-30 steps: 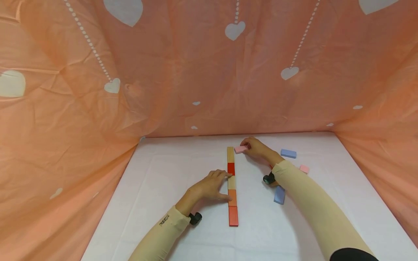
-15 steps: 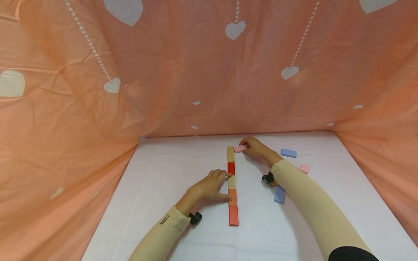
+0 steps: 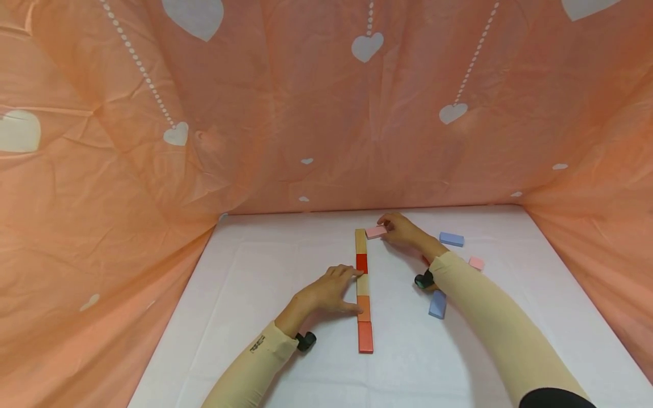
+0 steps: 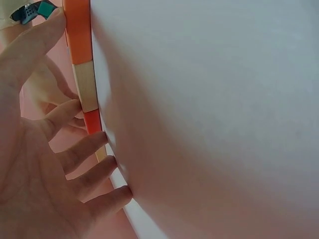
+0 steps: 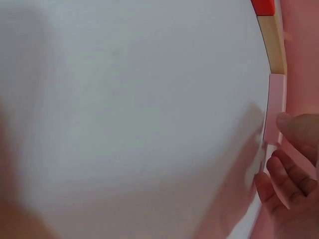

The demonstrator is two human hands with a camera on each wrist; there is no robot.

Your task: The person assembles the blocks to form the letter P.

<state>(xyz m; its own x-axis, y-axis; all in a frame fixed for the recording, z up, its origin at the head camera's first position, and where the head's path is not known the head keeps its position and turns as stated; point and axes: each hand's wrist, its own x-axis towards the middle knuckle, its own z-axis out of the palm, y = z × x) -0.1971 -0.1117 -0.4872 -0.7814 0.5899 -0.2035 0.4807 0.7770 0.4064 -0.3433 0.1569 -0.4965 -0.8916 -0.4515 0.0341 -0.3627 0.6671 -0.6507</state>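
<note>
The left hand (image 3: 326, 292) is resting flat against a row of blocks (image 3: 363, 290) that is lying end to end on the white table (image 3: 245, 317). Its fingers (image 4: 82, 152) are lying straight and spread along the row's near side, touching the red and pale wood pieces, while the thumb is pressing the orange piece further back toward the wrist (nothing is being gripped, only steadied). The row is running straight away from the person, just to the right of this hand, with its nearest red piece lying close to the left wrist.

The right hand (image 3: 403, 229) is reaching past the row's far end and is pinching a pink block (image 3: 376, 231) between thumb and fingertips (image 5: 279, 172). The pink block is lying crosswise, just left of the fingers, with one end touching the far wood piece of the row; in the right wrist view it is sitting directly beyond that wood piece.

Behind the right hand, near the forearm, a blue block (image 3: 451, 239) is lying apart, and a second pink block (image 3: 476, 263) is lying further out to the right. Another blue block (image 3: 437, 304) is lying beside the right sleeve, partly under it. A peach cloth with white hearts (image 3: 326, 113) is hanging beyond both hands.
</note>
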